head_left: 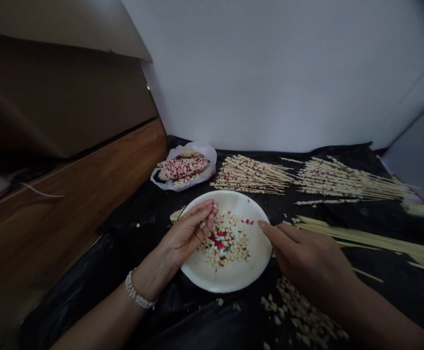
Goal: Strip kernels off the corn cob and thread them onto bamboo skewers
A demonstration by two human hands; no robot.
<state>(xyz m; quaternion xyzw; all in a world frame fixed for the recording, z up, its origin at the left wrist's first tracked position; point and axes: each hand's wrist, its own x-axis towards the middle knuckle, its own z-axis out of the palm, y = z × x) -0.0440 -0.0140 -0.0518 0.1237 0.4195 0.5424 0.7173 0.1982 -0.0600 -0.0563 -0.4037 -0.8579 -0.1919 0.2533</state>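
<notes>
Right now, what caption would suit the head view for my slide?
Left hand and right hand above a bowl of kernels, with cobs and skewers behind.

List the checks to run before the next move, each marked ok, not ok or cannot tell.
1. Loose kernels in reach: ok, in the white bowl between the hands.
2. Left hand gripping a kernel: cannot tell; its fingertips are bunched over the bowl, their contents too small to tell.
3. Red kernels by the right hand threaded on a stick: cannot tell; they line up near its fingertips.
4. Bare skewers nearby: ok, lying right of the bowl.
5. Black plastic sheet free of scattered pieces: not ok, many lie near the right forearm.
</notes>
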